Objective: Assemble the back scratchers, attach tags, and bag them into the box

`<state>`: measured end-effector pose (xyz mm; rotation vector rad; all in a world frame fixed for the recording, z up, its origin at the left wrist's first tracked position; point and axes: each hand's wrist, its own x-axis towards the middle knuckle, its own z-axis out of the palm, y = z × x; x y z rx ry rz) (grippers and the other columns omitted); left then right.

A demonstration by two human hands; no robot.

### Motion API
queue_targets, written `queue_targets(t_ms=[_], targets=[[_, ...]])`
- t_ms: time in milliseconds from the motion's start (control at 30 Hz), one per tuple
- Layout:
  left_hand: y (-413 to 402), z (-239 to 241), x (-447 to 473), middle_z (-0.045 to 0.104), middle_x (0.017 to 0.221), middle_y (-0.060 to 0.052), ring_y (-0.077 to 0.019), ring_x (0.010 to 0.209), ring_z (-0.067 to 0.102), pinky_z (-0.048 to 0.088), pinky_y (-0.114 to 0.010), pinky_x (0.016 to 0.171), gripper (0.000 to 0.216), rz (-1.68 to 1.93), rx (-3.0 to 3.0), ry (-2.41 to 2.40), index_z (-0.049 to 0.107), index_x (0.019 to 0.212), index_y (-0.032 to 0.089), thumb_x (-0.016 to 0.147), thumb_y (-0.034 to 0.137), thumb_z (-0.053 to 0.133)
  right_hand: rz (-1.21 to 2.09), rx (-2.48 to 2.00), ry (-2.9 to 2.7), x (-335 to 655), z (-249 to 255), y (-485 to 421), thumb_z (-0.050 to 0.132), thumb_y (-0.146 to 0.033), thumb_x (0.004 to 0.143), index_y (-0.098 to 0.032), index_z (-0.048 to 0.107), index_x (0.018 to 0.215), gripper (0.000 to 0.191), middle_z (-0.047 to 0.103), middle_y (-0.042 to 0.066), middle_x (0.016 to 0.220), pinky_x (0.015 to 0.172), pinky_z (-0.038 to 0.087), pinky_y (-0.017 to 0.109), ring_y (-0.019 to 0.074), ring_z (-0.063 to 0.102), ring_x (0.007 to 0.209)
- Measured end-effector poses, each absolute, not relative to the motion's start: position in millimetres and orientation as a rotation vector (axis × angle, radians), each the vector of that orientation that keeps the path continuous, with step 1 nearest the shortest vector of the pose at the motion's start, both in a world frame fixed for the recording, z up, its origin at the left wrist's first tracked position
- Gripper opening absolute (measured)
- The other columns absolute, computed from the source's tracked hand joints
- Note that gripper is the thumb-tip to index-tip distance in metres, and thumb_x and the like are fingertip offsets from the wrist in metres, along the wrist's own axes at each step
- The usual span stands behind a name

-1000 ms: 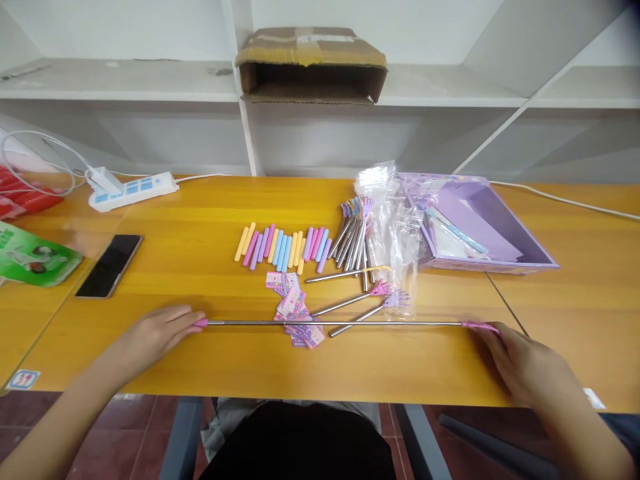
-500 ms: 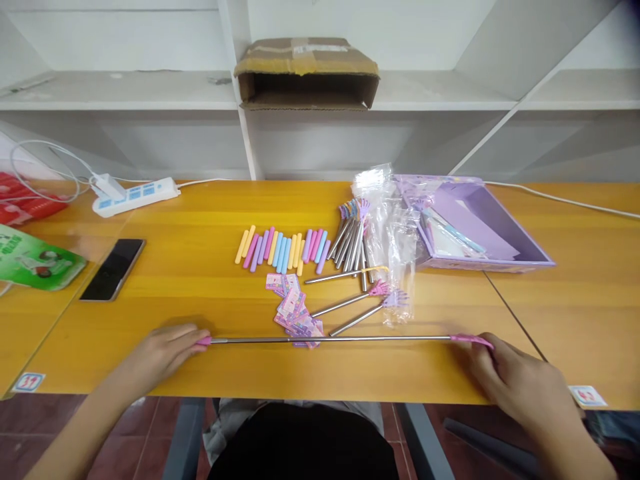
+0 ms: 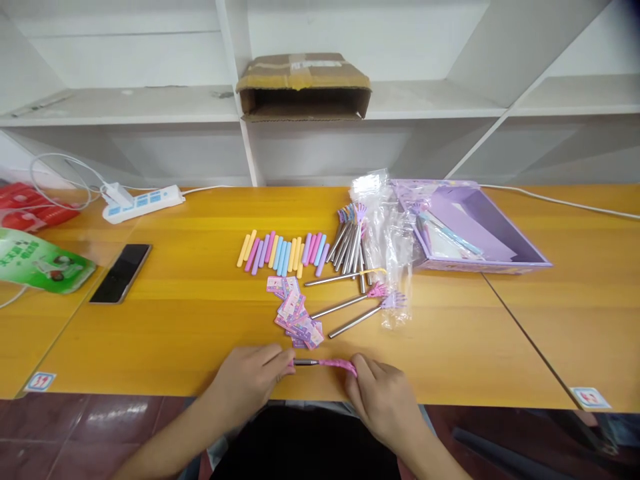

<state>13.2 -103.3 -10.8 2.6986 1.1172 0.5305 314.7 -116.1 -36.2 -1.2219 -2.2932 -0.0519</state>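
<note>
My left hand (image 3: pixel 247 379) and my right hand (image 3: pixel 383 395) are close together at the table's near edge, each pinching one end of a telescopic rod (image 3: pixel 320 363) with a pink tip. The rod is pushed in short, with only a small length showing between my fingers. Just beyond it lies a heap of small pink cards (image 3: pixel 296 313). Further back are a row of pastel sleeves (image 3: pixel 284 251), a bunch of metal rods with hand-shaped tips (image 3: pixel 350 237) and three loose ones (image 3: pixel 357 305).
A purple box (image 3: pixel 500 230) and clear plastic bags (image 3: pixel 385 233) lie at the right. A black phone (image 3: pixel 121 272), a green packet (image 3: pixel 40 263), a white power strip (image 3: pixel 143 202) and red packs (image 3: pixel 30 203) are at the left. A cardboard box (image 3: pixel 304 85) sits on the shelf.
The rod was stretched long between my hands spread wide apart. Both hands have come together at the table's near edge and the rod has collapsed to a short length.
</note>
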Motion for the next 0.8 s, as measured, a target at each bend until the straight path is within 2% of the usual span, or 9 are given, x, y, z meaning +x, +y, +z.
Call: queue_targets(t_ms=[100,267,433,500,600,800], targets=[[-102.4,-20.5,20.4,0.073,0.085,-0.005,-0.0197,0.068,0.071,0.052,-0.031,0.061,0.02,0.546,2.701,1.145,0.066,0.126,0.018,0.115,0.022,0.049,0.026,-1.302,-2.217,308.5,-43.0,-114.3,0.044,-0.016,0.11,-0.026,0.045,0.087,0.025,0.056,-0.003,0.067,0.057,0.035,0.032,0.0165,0.054,0.053],[-104.9,-29.7,17.6,0.076,0.093,-0.006,-0.022,0.075,0.074,0.056,-0.033,0.068,0.021,0.507,2.598,1.15,0.068,0.124,0.021,0.115,0.027,0.05,0.148,-1.224,-2.3,318.8,-45.9,-104.8,0.048,-0.017,0.107,-0.025,0.048,0.085,0.023,0.059,-0.001,0.07,0.06,0.034,0.032,0.0168,0.054,0.058],[-106.4,-32.9,14.0,0.074,0.096,-0.005,-0.0201,0.079,0.073,0.055,-0.03,0.072,0.026,0.535,2.572,1.195,0.069,0.131,0.024,0.115,0.028,0.048,0.237,-1.197,-2.312,321.1,-40.8,-100.8,0.048,-0.015,0.104,-0.024,0.048,0.084,0.022,0.056,-0.003,0.068,0.06,0.029,0.032,0.0151,0.05,0.057],[-105.4,-36.2,12.3,0.073,0.095,-0.003,-0.0185,0.077,0.07,0.053,-0.028,0.07,0.03,0.5,2.642,1.159,0.065,0.142,0.025,0.115,0.026,0.051,0.25,-1.183,-2.32,321.7,-39.1,-100.0,0.048,-0.016,0.106,-0.024,0.048,0.085,0.023,0.057,-0.003,0.069,0.061,0.028,0.032,0.0149,0.05,0.058],[-103.8,-41.6,9.4,0.068,0.091,0.001,-0.016,0.07,0.063,0.046,-0.025,0.065,0.047,0.445,2.727,1.109,0.056,0.158,0.031,0.113,0.018,0.054,0.303,-1.125,-2.348,324.0,-37.3,-100.2,0.046,-0.022,0.112,-0.024,0.048,0.087,0.026,0.059,-0.002,0.073,0.064,0.029,0.032,0.0149,0.052,0.062],[-102.6,-47.7,5.9,0.066,0.092,0.001,-0.0146,0.073,0.062,0.046,-0.023,0.068,0.06,0.43,2.677,1.089,0.05,0.165,0.036,0.11,0.013,0.057,0.305,-1.11,-2.354,329.4,-44.0,-100.6,0.042,-0.026,0.118,-0.024,0.049,0.091,0.028,0.059,-0.003,0.073,0.063,0.031,0.032,0.0145,0.051,0.059]])
